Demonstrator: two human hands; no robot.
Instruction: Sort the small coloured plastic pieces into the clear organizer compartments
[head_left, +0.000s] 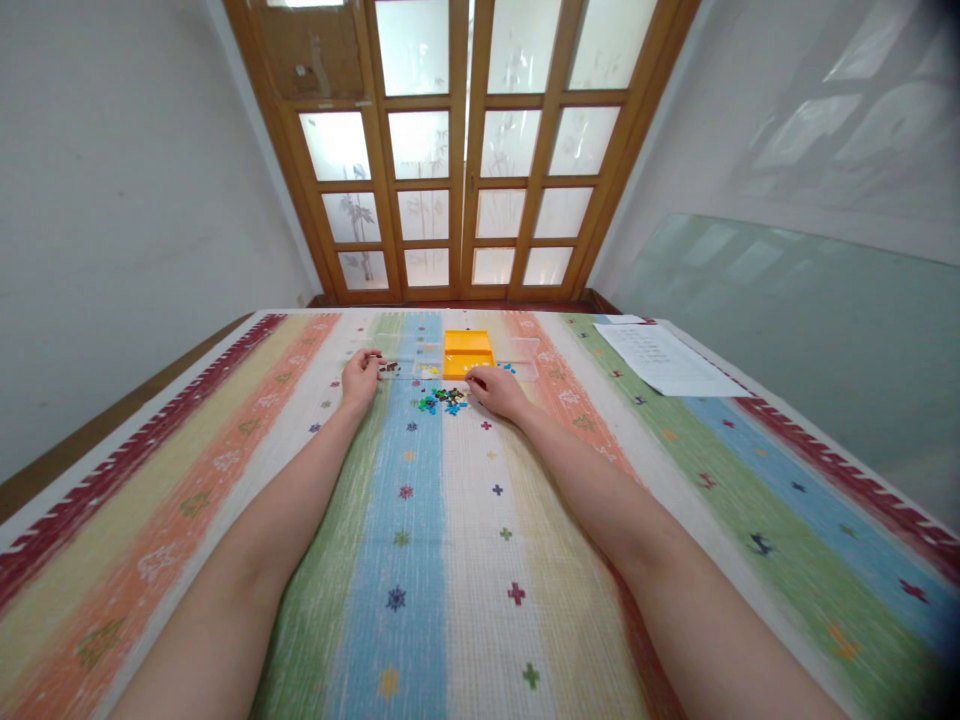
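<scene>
My left hand [361,377] is at the left end of a row of clear plastic boxes, its fingertips pinched together over dark brown pieces [390,367]. Whatever is in that pinch is too small to name. My right hand [495,388] has its fingers curled together by the front right corner of an open yellow box [469,342]; what they hold, if anything, is hidden. Between the hands, on the cloth, lies a loose pile of small green, blue and brown pieces [444,402]. Yellow pieces [429,370] rest left of the yellow box, and blue ones [507,367] to its right.
A striped tablecloth [405,640] covers the table. Toward the right edge lies a printed paper sheet [664,360]. Beyond the table stand wood-framed glass doors [461,180]; a glass panel [787,350] leans along the right wall.
</scene>
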